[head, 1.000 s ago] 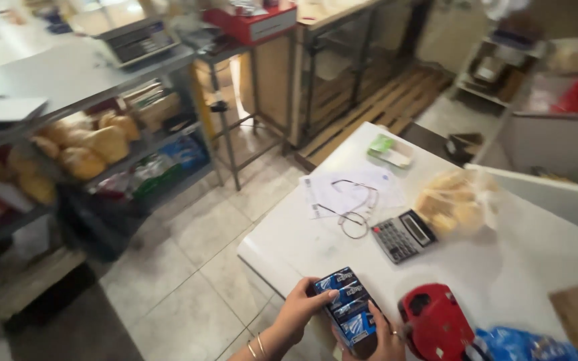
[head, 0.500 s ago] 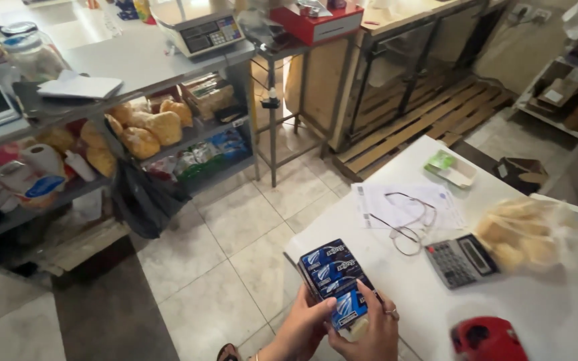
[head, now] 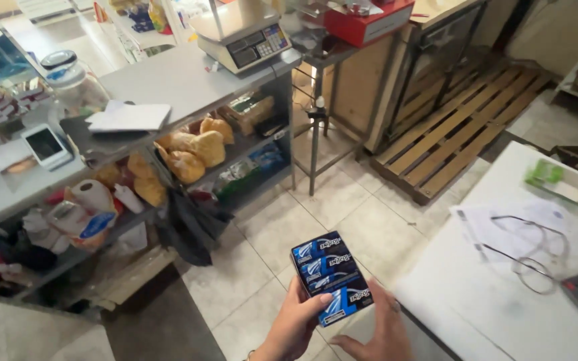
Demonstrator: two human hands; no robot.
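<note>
Packs of small dark-blue boxes (head: 331, 277), stacked in a row of four, sit in both hands above the tiled floor (head: 282, 234), just off the near left corner of the white worktop (head: 503, 307). Left hand (head: 296, 324) grips the stack from below, its fingers (head: 316, 304) clamped on the lowest box. Right hand (head: 379, 327) lies against the stack's right side, fingers together along it. Papers (head: 503, 227) with a pair of glasses (head: 526, 257) rest farther along the worktop.
</note>
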